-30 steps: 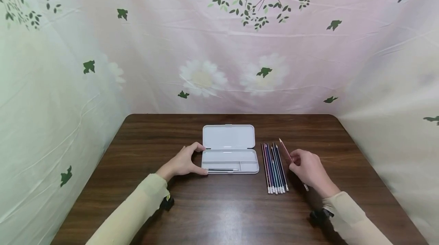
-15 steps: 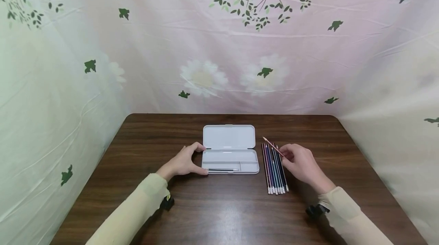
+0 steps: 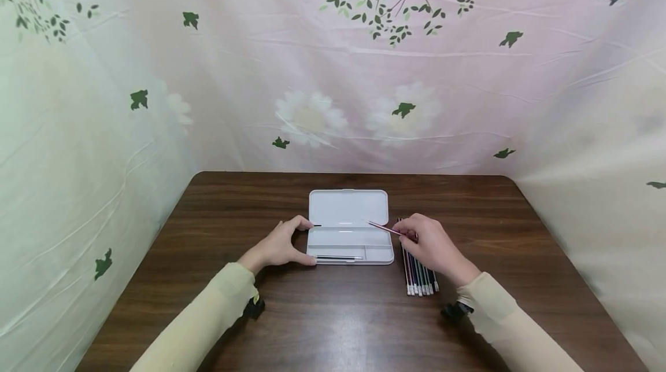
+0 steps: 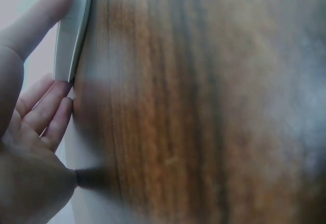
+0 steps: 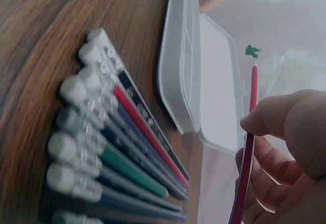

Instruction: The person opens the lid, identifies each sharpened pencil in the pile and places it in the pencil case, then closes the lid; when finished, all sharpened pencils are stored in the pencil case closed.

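Note:
A white pencil case (image 3: pixel 335 237) lies with its lid folded back on the table. My left hand (image 3: pixel 278 243) holds its left end, thumb at the front corner and fingers at the back one; in the left wrist view the thumb (image 4: pixel 43 18) presses the case's side. In the narrow front compartment lies one dark pencil (image 3: pixel 338 257). My right hand (image 3: pixel 433 245) pinches a red pencil (image 5: pixel 246 168) between thumb and fingers, its sharpened tip over the right part of the case. Below that hand lies a row of several pencils (image 5: pixel 132 127), eraser ends toward me, partly hidden by the hand.
The dark wooden table (image 3: pixel 333 326) has rounded far corners. A patterned cloth (image 3: pixel 343 71) with leaves, birds and flowers hangs behind it and along both sides. A small compartment (image 3: pixel 378 253) fills the case's front right corner.
My right hand has carried the red pencil leftward from right of the row to the case's right edge, tilting it flatter. The left hand has stayed on the case.

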Motion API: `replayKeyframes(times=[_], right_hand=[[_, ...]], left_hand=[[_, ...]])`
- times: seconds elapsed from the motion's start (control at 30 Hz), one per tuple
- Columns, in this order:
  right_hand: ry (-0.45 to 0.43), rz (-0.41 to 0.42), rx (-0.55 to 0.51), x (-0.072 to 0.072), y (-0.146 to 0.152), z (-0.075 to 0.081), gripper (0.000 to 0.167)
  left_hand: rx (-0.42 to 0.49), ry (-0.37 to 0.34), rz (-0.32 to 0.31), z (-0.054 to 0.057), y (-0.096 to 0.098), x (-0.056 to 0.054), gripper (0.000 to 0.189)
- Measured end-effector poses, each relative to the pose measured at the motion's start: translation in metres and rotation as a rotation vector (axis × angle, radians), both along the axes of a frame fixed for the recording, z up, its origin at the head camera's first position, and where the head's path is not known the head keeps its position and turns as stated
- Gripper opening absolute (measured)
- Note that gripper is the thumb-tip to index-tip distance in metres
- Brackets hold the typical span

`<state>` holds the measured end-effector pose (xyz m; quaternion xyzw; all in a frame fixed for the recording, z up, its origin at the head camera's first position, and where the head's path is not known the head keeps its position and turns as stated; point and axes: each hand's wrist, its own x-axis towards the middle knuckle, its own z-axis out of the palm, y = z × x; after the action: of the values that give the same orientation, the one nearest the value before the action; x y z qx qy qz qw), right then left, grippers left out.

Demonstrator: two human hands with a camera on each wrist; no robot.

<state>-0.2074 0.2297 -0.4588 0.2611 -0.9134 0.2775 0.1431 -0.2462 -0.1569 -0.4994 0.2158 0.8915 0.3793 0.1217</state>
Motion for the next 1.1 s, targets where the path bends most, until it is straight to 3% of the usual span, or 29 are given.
replayKeyframes(times=[0.27, 0.6, 0.87, 1.1], right_hand=[[-0.026, 0.059, 0.040, -0.009, -0.018, -0.005, 0.025], [-0.046, 0.104, 0.075, -0.018, -0.045, -0.002, 0.015], [-0.052, 0.174, 0.118, -0.027, -0.069, -0.013, 0.013], [-0.048, 0.168, 0.182, -0.030, -0.088, -0.019, 0.012]], left_hand=[[-0.013, -0.014, -0.001, 0.002, 0.002, 0.000, 0.081], [-0.002, -0.009, 0.000, 0.004, 0.002, -0.001, 0.079], [-0.009, -0.011, -0.004, 0.002, 0.000, -0.001, 0.080], [-0.004, -0.016, 0.003, 0.001, -0.001, -0.001, 0.079]])
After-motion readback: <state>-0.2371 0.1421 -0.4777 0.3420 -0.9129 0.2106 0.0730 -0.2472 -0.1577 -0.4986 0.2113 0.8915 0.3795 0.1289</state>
